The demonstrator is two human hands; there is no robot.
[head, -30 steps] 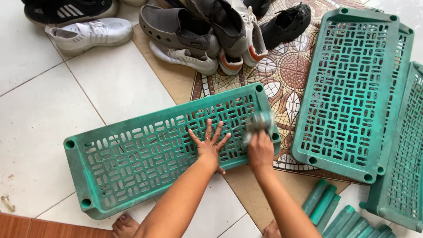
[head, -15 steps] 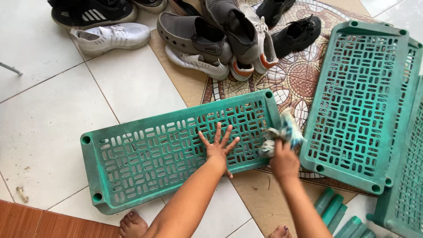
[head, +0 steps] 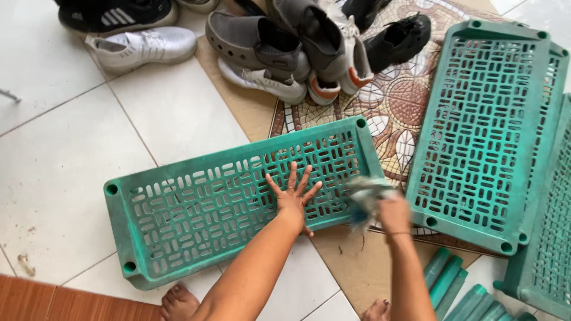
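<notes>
A green perforated plastic rack shelf [head: 196, 208] lies flat on the white tile floor in front of me. My left hand [head: 292, 197] presses flat on its right part, fingers spread. My right hand [head: 394, 209] grips a crumpled grey-blue cloth [head: 364, 196] at the shelf's right end; the cloth is blurred by motion.
More green shelves [head: 482, 131] are stacked at the right on a patterned mat [head: 398, 101]. Green tube legs [head: 452, 285] lie at the bottom right. Several shoes [head: 262, 41] crowd the top. My bare toes [head: 178, 300] show at the bottom edge.
My right hand with the cloth moved from the shelf's top surface out to its right end. The left hand stayed pressed on the shelf.
</notes>
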